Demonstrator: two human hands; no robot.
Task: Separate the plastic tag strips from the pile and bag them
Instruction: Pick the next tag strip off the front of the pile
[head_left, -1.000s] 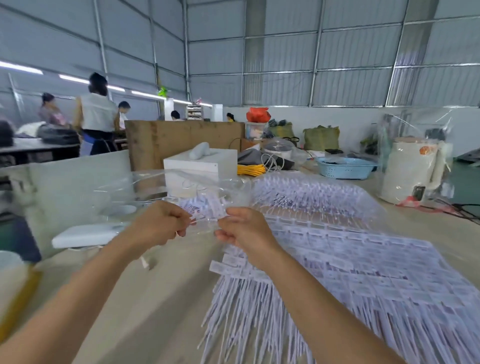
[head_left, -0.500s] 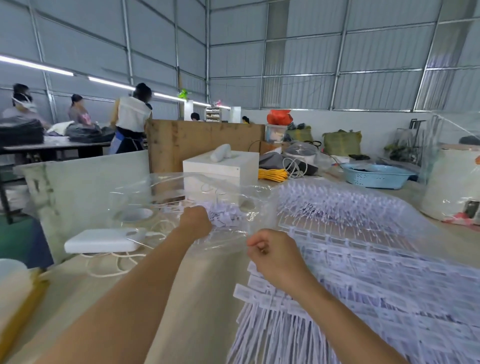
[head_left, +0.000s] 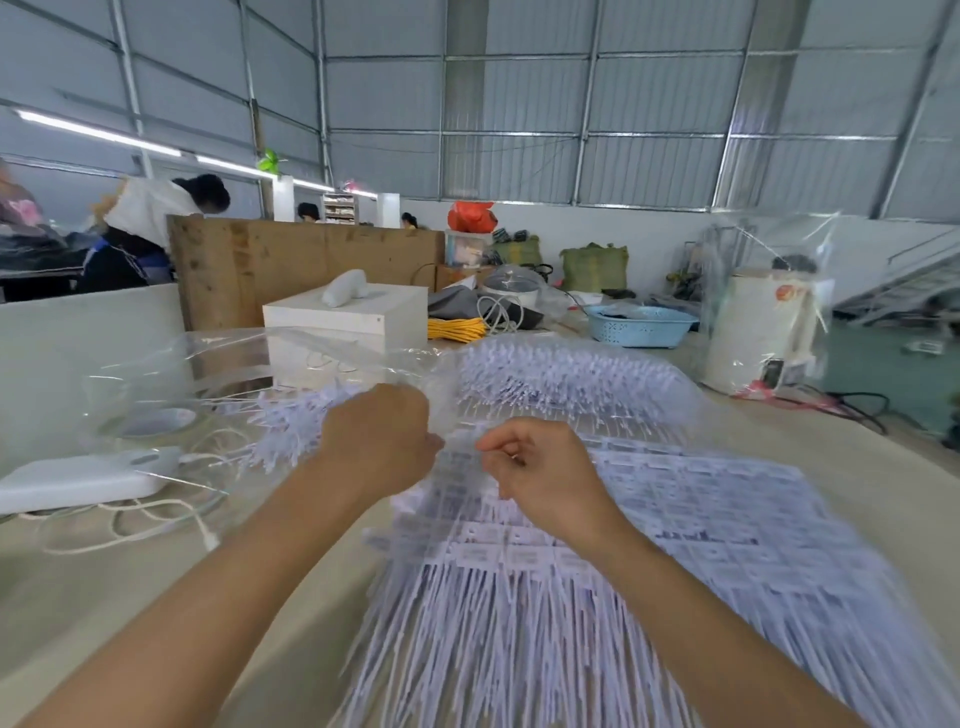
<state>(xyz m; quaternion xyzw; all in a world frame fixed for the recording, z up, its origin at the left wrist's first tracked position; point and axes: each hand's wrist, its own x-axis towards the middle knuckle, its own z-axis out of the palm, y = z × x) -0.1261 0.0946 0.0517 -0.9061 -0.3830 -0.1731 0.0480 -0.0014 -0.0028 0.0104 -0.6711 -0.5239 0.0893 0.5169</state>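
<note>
Left hand back from bag mouth, curled on bundle in clear bag; right hand fingers now pinching next strip on pile. One batch bagged, next separation starting.

Bright, even light from tube lamps upper left; shadows are faint. Motion blur smears the lower right edge. Wide-angle distortion bends the roof beams.
</note>
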